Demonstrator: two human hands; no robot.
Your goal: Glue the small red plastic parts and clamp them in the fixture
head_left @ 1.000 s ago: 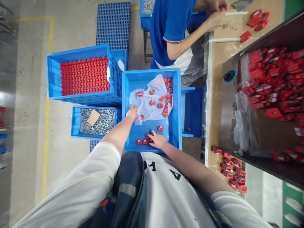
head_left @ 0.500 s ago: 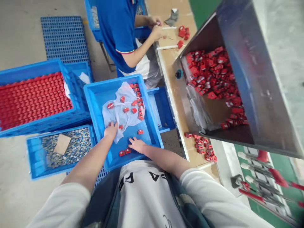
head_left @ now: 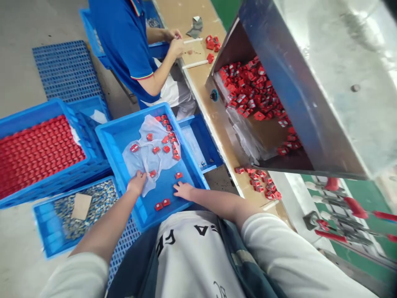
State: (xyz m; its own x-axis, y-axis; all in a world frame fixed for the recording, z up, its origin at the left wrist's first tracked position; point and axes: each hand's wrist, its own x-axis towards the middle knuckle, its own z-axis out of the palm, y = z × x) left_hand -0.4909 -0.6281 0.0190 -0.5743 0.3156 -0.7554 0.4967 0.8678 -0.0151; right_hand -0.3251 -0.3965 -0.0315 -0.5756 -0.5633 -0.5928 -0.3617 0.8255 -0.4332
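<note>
A white plastic sheet (head_left: 139,159) lies crumpled in a blue tray (head_left: 109,159) in front of my body. My left hand (head_left: 137,182) is at the sheet's near left edge, with its fingers closed on it. Just right of those fingers, a small red part (head_left: 152,174) rests on the sheet. My right hand (head_left: 183,191) is low over the tray floor, fingers apart, holding nothing. Beyond its fingertips sits one red part (head_left: 178,175), and to its left are two more red parts (head_left: 162,204). Several others lie on the sheet and along the tray's far right side.
At left stand a crate of red parts in rows (head_left: 40,155) and a bin of small metallic pieces (head_left: 102,203). A co-worker in blue (head_left: 124,45) sits ahead at the bench (head_left: 198,89). On the right, a metal box (head_left: 279,82) holds piled red parts; pliers-like tools (head_left: 347,211) lie beyond.
The view has shifted, so the bench, co-worker and tray appear further left. Both hands keep nearly the same places in the tray, and the red parts there look unmoved.
</note>
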